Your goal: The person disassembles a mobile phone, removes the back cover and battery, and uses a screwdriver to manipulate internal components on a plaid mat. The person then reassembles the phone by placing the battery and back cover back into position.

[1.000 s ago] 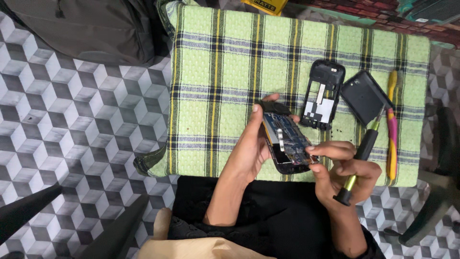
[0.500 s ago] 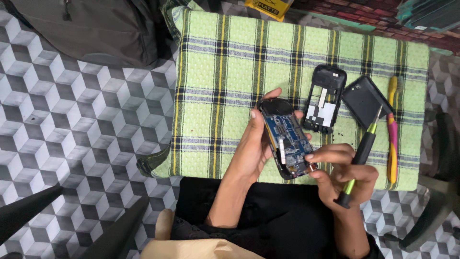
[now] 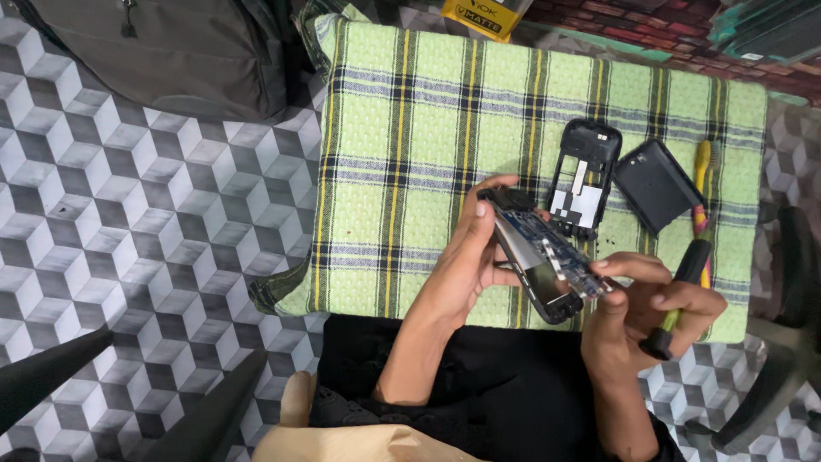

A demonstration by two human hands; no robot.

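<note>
You are holding an opened phone body (image 3: 539, 257) up off the green plaid cloth (image 3: 402, 145), and your left hand (image 3: 466, 261) is gripping it along its left edge, fingers curled over the top end and thumb under. The phone's long axis is running on a slant — top end up and to the left near your left fingertips, bottom end down and to the right toward your right hand (image 3: 650, 312). The blue circuit board (image 3: 547, 248) is lying exposed along that same slant.

Your right hand is closed on two things at once: its thumb and forefinger are pinching the lower right corner of the board, while the remaining fingers are wrapping a screwdriver with a black and green handle (image 3: 680, 295) against the palm. So the board's free end is lying just at your right fingertips, and the right hand is the nearer one to it — the left is only bracing the body.

Beyond the phone on the cloth, a black phone frame (image 3: 583, 175) is lying, with a black back cover (image 3: 654, 184) just beside it and a yellow-handled tool (image 3: 701, 184) along the right edge.
</note>
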